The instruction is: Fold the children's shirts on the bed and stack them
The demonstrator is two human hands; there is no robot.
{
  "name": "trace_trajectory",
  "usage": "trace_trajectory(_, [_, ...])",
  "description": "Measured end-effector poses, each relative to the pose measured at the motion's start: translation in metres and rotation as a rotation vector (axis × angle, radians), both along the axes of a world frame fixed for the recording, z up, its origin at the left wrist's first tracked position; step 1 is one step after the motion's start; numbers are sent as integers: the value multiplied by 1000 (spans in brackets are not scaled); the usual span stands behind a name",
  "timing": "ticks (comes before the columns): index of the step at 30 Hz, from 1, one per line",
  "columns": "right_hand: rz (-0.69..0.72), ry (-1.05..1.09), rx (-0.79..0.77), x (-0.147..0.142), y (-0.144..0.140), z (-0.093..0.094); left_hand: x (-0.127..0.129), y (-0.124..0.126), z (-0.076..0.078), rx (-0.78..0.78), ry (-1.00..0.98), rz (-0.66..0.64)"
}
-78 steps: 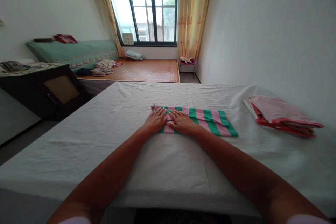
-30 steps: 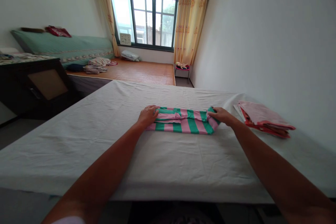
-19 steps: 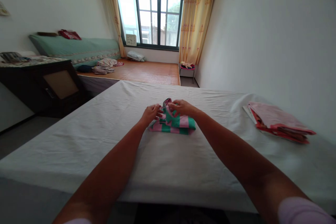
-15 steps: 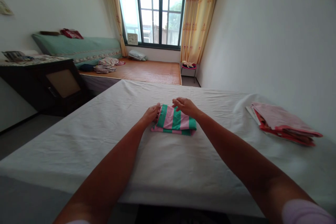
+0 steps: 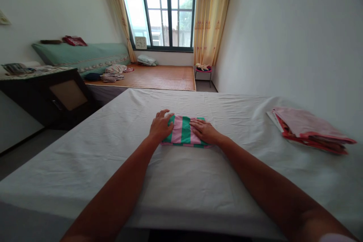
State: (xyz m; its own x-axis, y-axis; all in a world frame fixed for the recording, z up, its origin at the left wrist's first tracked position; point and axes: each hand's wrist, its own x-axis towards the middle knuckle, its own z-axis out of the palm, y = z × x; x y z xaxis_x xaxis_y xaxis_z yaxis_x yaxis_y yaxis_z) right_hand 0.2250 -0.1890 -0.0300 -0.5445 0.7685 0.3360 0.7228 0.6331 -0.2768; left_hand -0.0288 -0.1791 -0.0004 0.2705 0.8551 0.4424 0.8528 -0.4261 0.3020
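A folded cloth garment (image 5: pixel 182 130) with pink and green stripes lies flat on the white sheet (image 5: pixel 187 181) in front of me. My left hand (image 5: pixel 161 125) rests at its left end, fingers spread, the thumb over the cloth. On the right end my right hand (image 5: pixel 204 130) lies flat, its fingers stretched across the stripes. Both palms hide part of the garment's ends.
A stack of folded pink and red cloths (image 5: pixel 309 126) lies on the sheet at the right, near the wall. Beyond are a bed with a brown mat (image 5: pixel 161 77), crumpled clothes (image 5: pixel 113 73) and a dark cabinet (image 5: pixel 68 92) on the left.
My left hand has opened from the garment's left edge and now lies on it. My right hand has come down from above and flattened onto the right end. The garment looks neater.
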Motion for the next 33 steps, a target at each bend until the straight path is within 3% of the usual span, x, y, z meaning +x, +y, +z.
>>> trace_trajectory(2, [-40,-33,1,9,4,-3,11,-4,-2,76,77,-101])
trace_trajectory(6, [-228,99,97,17,6,14,24,-5,-18,-49,270,-274])
trace_trajectory(8, [-228,153,162,10,0,24,26,-5,-26,-94,319,-269])
trace_trajectory(10, [-143,114,171,-3,-9,27,27,-4,-31,-106,328,-260])
trace_trajectory(13, [-47,-44,63,-28,-22,18,26,-4,-32,-116,297,-280])
trace_trajectory(16, [-124,-154,-80,-40,-26,4,23,-1,-35,-130,236,-270])
trace_trajectory(25, [-404,-146,-241,-5,-8,-2,8,15,-47,-193,184,-112])
trace_trajectory(33, [-430,-110,-233,-1,-6,-6,7,13,-45,-186,185,-73])
